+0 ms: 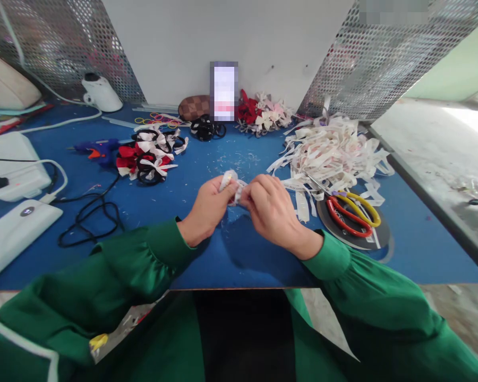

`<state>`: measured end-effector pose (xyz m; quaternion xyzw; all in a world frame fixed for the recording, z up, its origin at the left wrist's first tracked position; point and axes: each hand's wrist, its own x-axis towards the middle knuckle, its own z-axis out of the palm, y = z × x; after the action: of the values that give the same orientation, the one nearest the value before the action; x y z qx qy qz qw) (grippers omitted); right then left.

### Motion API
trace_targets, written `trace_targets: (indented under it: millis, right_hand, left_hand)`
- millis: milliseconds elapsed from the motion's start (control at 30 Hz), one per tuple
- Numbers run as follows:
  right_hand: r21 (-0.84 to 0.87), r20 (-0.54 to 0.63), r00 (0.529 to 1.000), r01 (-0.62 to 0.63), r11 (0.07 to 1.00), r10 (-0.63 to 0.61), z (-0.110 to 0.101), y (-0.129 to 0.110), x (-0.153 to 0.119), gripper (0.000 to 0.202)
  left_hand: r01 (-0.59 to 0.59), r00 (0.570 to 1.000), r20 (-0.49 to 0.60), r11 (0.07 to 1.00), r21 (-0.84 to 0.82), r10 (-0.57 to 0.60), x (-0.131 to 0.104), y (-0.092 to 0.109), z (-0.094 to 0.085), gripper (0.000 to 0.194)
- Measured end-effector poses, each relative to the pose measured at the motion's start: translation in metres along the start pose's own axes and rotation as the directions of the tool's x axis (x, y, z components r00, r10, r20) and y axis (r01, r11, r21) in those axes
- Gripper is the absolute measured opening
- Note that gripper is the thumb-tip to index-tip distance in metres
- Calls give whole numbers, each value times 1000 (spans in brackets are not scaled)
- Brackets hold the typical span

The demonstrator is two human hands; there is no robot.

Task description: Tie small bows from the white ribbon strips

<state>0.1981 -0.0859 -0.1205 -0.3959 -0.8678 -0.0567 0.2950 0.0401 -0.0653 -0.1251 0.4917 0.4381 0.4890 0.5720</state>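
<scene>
Above the middle of the blue table, my left hand (209, 208) pinches a small bunched white ribbon (230, 180) between thumb and fingers. My right hand (271, 209) is closed on the other side of the same ribbon, its fingertips almost meeting the left thumb. A printed white tail shows just right of the right hand. How the ribbon is folded or tied is hidden by the fingers. Nearest to my right hand lies a heap of white printed ribbon strips (330, 151). Scissors (352, 212) with red and yellow handles rest beside that heap on a dark round spool (374, 241).
On the left are finished-looking bows with black hair ties (149, 154), a blue glue gun (97, 150), black cable (85, 217) and a white power bank (22, 231). At the back stand a phone (223, 93), a checkered pouch (194, 107) and red and white bows (263, 112).
</scene>
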Motion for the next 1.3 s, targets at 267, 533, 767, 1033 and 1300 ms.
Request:
trace_targets:
  millis: [267, 533, 767, 1033, 1300]
  right_hand:
    - [564, -147, 932, -197, 802, 332, -3, 7, 2, 9]
    - [837, 92, 780, -397, 377, 619, 4, 11, 4, 14]
    - [782, 123, 793, -448, 434, 597, 1, 11, 6, 8]
    - [760, 101, 799, -447, 473, 593, 3, 15, 4, 18]
    - [777, 260, 837, -477, 410, 481, 6, 23, 4, 12]
  left_hand:
    - [48, 998, 44, 998, -52, -45, 6, 4, -5, 21]
    - [77, 992, 109, 995, -67, -69, 3, 0, -5, 18]
    - [123, 987, 118, 989, -84, -113, 0, 6, -3, 24]
    - [126, 991, 47, 991, -33, -125, -2, 5, 0, 24]
    - [133, 985, 116, 991, -7, -131, -5, 9, 0, 23]
